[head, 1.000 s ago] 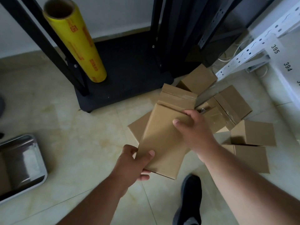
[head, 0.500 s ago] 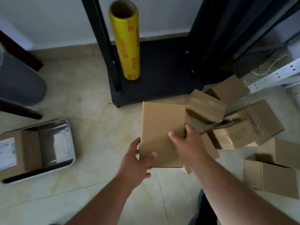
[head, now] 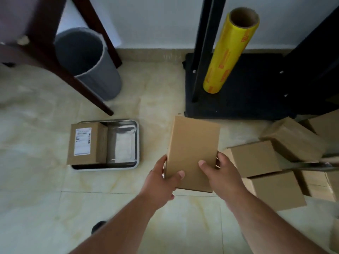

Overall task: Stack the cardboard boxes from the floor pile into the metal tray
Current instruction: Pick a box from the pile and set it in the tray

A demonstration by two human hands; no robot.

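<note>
Holding one box (head: 192, 153), both hands (head: 161, 182) (head: 222, 176); tray (head: 136, 143) (one labelled box (head: 86, 143) inside).

No readable text.
White label (head: 82, 141) on box in tray (head: 138, 143): print blurred. Orange marks on yellow film roll (head: 229, 55): illegible.

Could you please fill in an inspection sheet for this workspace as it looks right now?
Surface: pale tiled floor.
Job's things: held box above the floor; metal tray holds one labelled box at its left end; floor pile to the right.
Clutter: yellow film roll, grey bin.
Grippers: left hand and right hand grip the held box.
Cables: nothing seen.
Surroundings: black rack base, dark wooden legs, wall.
</note>
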